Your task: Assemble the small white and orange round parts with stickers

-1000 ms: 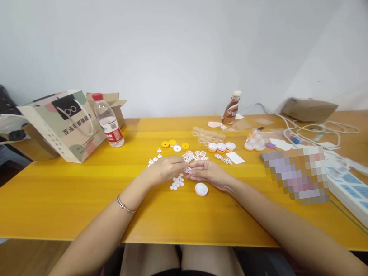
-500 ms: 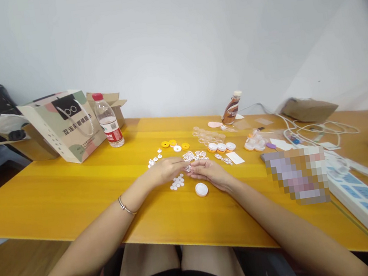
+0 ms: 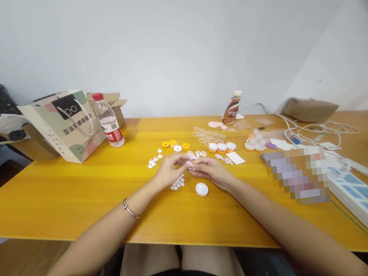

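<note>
Between the fingertips of both hands is a small white openwork plastic piece [image 3: 190, 165]. My left hand [image 3: 171, 169] pinches it from the left, and my right hand [image 3: 211, 170] closes on it from the right. Just behind the fingers lies a pile of similar white openwork pieces [image 3: 198, 154]. Small white discs [image 3: 177, 183] are grouped below my left hand, partly hidden by it. A round white piece with an orange rim [image 3: 202, 190] lies in front of my right hand. White pegged pieces [image 3: 153, 162] stand to the left.
Yellow rings [image 3: 165, 144] and white-orange round cases [image 3: 221, 147] sit farther back. A water bottle [image 3: 109, 125] and paper bag [image 3: 66, 127] stand left; a brown drink bottle [image 3: 233, 108] is at the back. Cables [image 3: 316, 128] and a power strip [image 3: 363, 195] lie right.
My left hand has turned and its fingers have curled around to the white openwork piece, its thumb now showing. My right hand has barely moved.
</note>
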Demonstrator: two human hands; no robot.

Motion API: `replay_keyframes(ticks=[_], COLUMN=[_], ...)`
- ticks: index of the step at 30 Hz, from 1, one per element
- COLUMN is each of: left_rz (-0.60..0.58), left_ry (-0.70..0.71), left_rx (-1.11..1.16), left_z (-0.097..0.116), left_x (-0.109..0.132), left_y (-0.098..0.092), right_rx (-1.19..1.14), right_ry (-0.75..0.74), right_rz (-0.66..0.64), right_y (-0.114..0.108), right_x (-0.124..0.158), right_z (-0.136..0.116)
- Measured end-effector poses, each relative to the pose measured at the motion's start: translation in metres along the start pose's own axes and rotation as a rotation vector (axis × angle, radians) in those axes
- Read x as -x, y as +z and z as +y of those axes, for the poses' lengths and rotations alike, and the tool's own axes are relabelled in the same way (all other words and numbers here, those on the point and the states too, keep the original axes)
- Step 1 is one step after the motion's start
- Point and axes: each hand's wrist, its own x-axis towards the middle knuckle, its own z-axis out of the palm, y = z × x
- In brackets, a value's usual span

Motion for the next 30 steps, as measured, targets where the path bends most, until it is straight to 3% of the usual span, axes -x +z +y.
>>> replay_keyframes(ticks=[4,9,12,14,18,22,30], left_rz=[0.015,0.079,0.062,0.009,-0.146,-0.318,-0.342], left_ry=[-0.128,-0.125,-0.090,-0.048,0.065,0.146,0.250], left_rx=[0.199,0.224,0.182,0.144,0.064,-0.061,-0.238], left_z=[-0.005,-0.005,-0.002,0.002,0.009,0.011,0.010], left_x=[0.000,-0.003,-0.002,0.000,0.007,0.011,0.009], left_y=[0.004,0.001,-0.001,-0.001,0.000,0.000,-0.001], right_rx=[0.075,0.611,0.889,0.976,0.968,0.900,0.879], right_ry=[-0.054,-0.201,-0.112,-0.104,-0.129,-0.155,-0.156], right_rz=[-0.011,-0.054,-0.338,-0.430,-0.501,-0.447,-0.367], right_y=[-0.001,-0.014,-0.023,-0.024,-0.019,-0.015,-0.018], right_x=[-0.001,0.010,0.021,0.026,0.024,0.018,0.010], right_z=[-0.002,-0.026,-0.037,-0.037,-0.029,-0.023,-0.014])
